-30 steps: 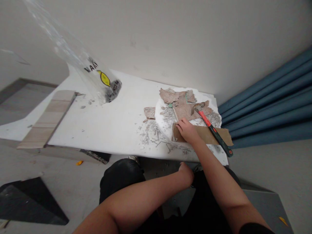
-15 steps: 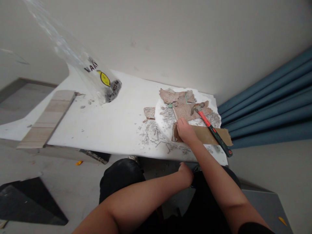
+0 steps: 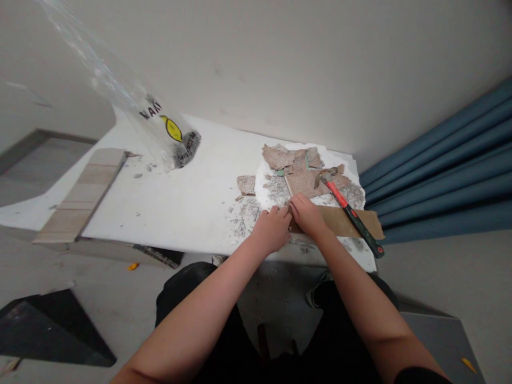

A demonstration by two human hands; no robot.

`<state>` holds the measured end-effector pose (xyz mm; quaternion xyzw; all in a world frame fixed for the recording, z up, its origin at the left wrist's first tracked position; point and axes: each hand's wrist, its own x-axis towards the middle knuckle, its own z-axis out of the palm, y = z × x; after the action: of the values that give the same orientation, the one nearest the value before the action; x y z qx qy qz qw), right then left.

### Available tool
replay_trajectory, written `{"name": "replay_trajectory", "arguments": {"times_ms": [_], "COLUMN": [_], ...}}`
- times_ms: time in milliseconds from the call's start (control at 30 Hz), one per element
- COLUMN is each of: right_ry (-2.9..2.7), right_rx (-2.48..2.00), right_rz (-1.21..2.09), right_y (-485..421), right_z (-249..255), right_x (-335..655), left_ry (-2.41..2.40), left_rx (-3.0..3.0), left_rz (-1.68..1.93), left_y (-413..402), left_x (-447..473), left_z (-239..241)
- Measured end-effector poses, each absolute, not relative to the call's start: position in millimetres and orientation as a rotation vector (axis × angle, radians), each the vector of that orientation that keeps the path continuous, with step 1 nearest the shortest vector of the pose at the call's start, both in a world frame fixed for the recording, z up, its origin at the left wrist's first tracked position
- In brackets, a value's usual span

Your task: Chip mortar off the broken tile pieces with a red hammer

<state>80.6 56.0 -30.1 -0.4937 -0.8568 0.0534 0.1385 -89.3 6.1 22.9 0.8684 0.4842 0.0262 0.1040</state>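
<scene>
Both my hands meet at the left end of a brown cardboard strip (image 3: 340, 221) that lies along the front of the white table. My left hand (image 3: 272, 229) has its fingers bent over that end, close to the other hand's fingertips. From the right side, my right hand (image 3: 307, 213) is closed at the strip's upper left corner. What lies between the fingertips is hidden. A claw hammer (image 3: 344, 202) with a red and black handle rests across the strip's right part, its head on torn, perforated brown sheets (image 3: 302, 181).
Grey crumbs (image 3: 241, 224) litter the white table (image 3: 192, 208) left of my hands. A small brown piece (image 3: 246, 184) lies nearby. Further left are a clear printed plastic bag (image 3: 160, 128) and a wood-look plank (image 3: 86, 192). Blue curtains (image 3: 440, 181) hang at the right.
My left hand has risen from above my lap to the table and joined the right hand at the strip's left end. The right hand has stayed nearly in place.
</scene>
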Motion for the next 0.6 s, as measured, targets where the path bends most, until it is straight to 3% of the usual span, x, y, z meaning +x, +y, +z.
{"name": "replay_trajectory", "arguments": {"times_ms": [467,600], "right_ry": [-2.308,-2.19], "right_rx": [-1.622,-1.388], "right_rz": [0.189,0.167], "right_y": [51.1,34.4], "right_z": [-16.2,5.6], "right_x": [79.2,81.0], "left_ry": [1.463,1.363], "left_rx": [2.523,2.485], "left_rz": [-0.026,-0.004], "left_y": [-1.8,18.9], "left_x": [-80.0,-112.7], "left_z": [14.8,24.4]}}
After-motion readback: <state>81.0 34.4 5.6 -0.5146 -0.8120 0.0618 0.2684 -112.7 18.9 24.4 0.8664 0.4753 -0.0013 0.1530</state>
